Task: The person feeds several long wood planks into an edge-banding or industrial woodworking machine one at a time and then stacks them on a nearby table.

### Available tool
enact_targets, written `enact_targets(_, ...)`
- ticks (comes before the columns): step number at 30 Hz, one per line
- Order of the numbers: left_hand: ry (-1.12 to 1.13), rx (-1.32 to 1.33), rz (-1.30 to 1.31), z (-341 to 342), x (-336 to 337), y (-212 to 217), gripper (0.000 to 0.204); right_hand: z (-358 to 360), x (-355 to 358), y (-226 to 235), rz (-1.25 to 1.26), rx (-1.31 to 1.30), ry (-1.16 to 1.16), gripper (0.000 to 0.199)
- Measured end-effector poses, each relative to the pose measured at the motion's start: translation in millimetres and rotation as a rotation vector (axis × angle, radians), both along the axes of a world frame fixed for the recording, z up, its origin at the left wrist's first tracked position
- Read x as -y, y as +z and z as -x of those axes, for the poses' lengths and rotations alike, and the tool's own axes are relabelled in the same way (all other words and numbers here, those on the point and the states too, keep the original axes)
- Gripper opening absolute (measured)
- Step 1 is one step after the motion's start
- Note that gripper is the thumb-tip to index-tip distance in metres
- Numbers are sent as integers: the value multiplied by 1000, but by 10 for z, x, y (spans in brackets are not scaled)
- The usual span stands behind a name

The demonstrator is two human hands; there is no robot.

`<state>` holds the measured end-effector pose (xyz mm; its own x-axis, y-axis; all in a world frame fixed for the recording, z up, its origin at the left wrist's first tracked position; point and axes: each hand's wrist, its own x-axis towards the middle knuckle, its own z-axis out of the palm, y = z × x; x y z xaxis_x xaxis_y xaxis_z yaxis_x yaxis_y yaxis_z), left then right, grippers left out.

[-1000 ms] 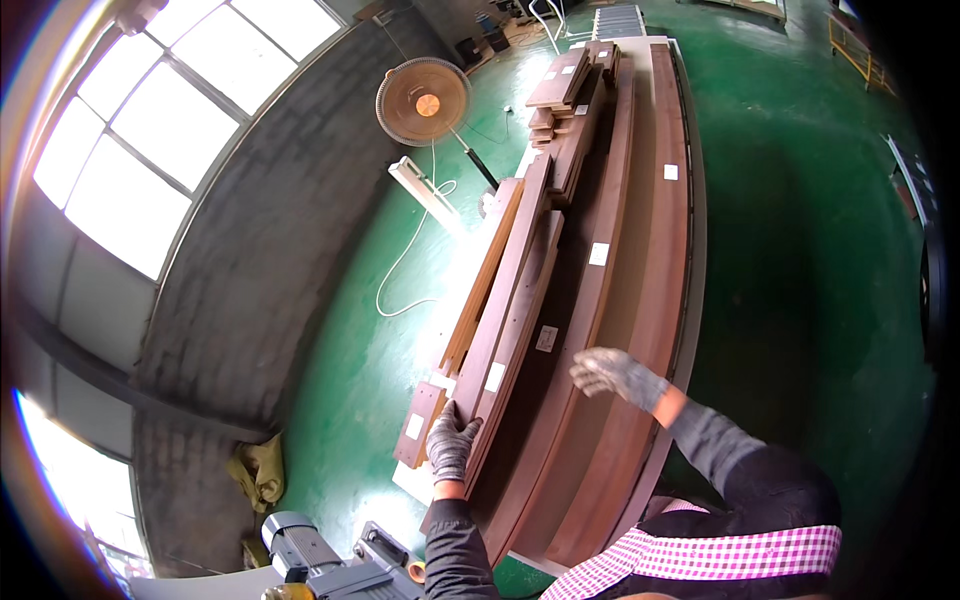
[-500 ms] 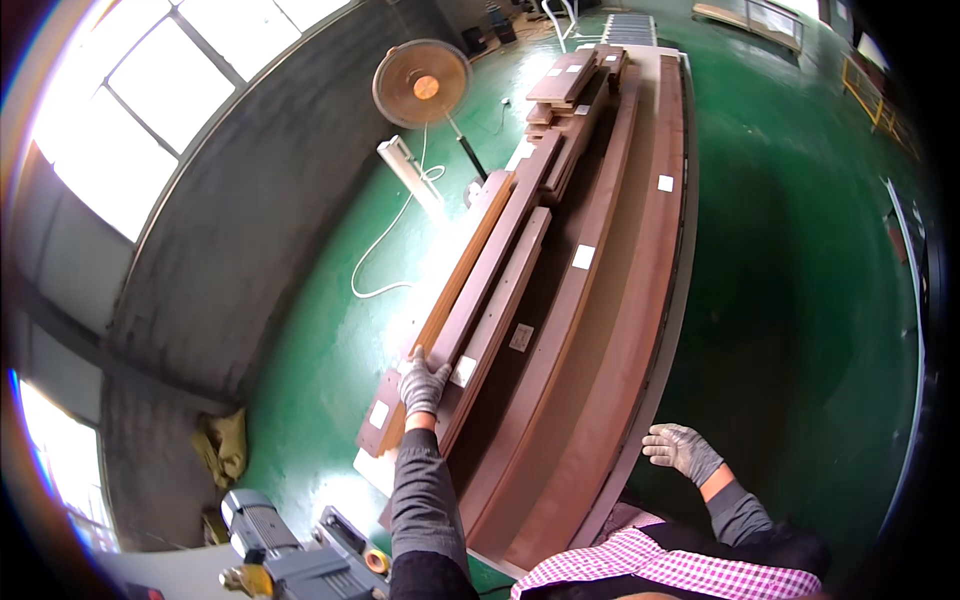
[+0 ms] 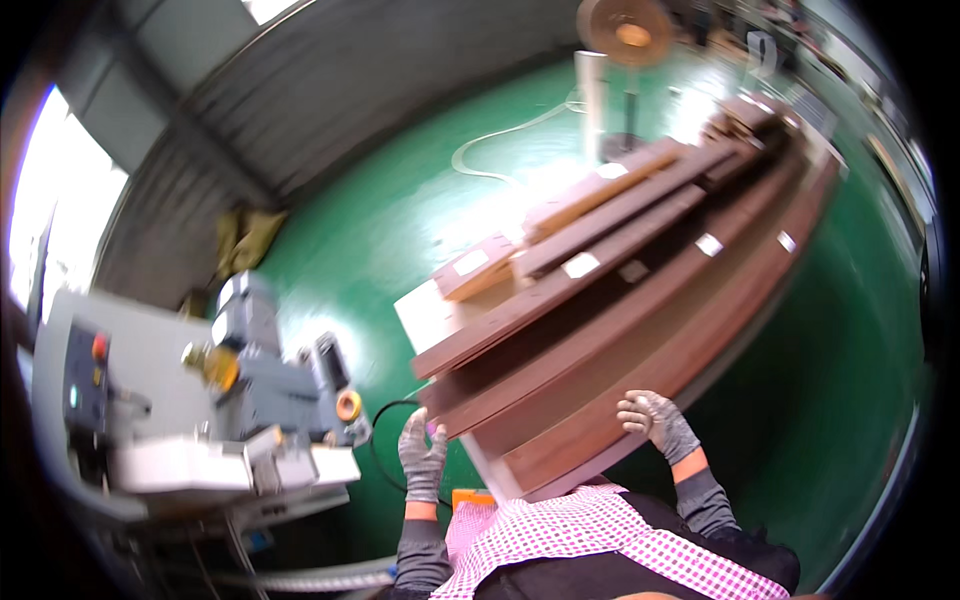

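Long brown wooden boards [image 3: 560,335] with white labels lie side by side on a pale support [image 3: 425,315], their near ends toward me. My left hand [image 3: 422,455], in a grey glove, is raised just left of the near board ends. Its fingers point up with the thumb apart, and nothing shows in it. My right hand [image 3: 658,425], also gloved, is at the outer edge of the rightmost board [image 3: 610,420], fingers spread and slightly bent. Whether it touches that board I cannot tell. A short brown piece [image 3: 475,265] lies at the stack's left. The view is partly smeared by motion.
At my left stands a machine with a grey motor [image 3: 245,315] and a control panel [image 3: 88,375]. A black cable [image 3: 375,450] hangs between it and the boards. A round fan [image 3: 628,35] stands on the green floor [image 3: 400,240] beyond the stack, beside a white post [image 3: 591,105].
My view has swung left, bringing the machine further in. My left hand has come off the boards and back toward my body. My right hand is now closer to the rightmost board.
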<state>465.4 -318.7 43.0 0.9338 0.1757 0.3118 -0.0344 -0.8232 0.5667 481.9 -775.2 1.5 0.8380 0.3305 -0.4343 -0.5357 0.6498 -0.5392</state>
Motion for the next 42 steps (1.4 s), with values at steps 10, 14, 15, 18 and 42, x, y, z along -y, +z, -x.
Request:
enact_targets(10, 849, 298, -331, 2334, -1364, 578, 40, -301, -1871, 627, 201, 168, 505, 36)
enact_targets(14, 1114, 348, -306, 3006, -1663, 500, 49, -70, -2697, 763, 225, 235, 792, 41)
enact_targets(15, 1158, 355, -316, 3134, -1761, 442, 50, -15, -2860, 783, 238, 278, 863, 42)
enact_targets(18, 1263, 310, -290, 3629, -2151, 476, 59, 262, -3309, 848, 252, 315, 1000, 45)
enact_targets(42, 1674, -807, -24, 5116, -4902, 718, 96, 789, -3818, 607, 490, 93, 1080, 45)
